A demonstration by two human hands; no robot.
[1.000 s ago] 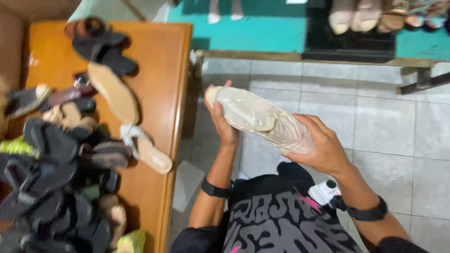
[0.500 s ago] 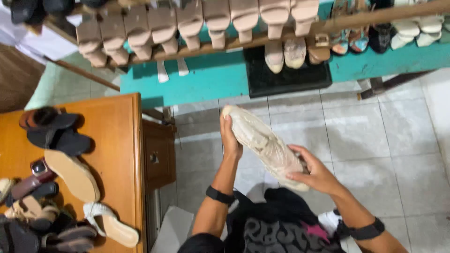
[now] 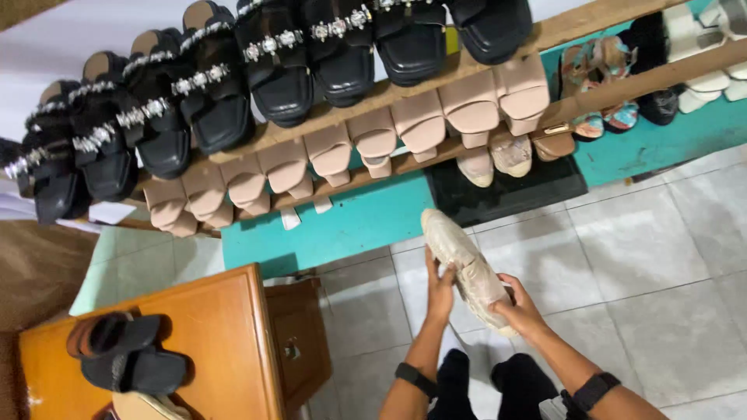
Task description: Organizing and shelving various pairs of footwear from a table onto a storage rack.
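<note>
I hold a pale beige shoe wrapped in clear plastic (image 3: 464,262) out in front of me with both hands. My left hand (image 3: 440,289) grips its left side near the middle. My right hand (image 3: 517,308) clasps the nearer end from the right. The shoe's far end points up toward a wooden shoe rack (image 3: 580,23). Each of my wrists carries a black band.
The rack's upper rail carries black jewelled sandals (image 3: 194,93); the lower rail carries beige block-heel sandals (image 3: 373,144). A black mat (image 3: 537,190) lies under it on a teal step. A wooden table (image 3: 218,342) with black slides (image 3: 124,354) stands at lower left. White floor tiles (image 3: 654,257) lie to the right.
The view has tilted up from the table full of shoes to the rack. The wrapped shoe has moved forward toward the rack, still in both hands.
</note>
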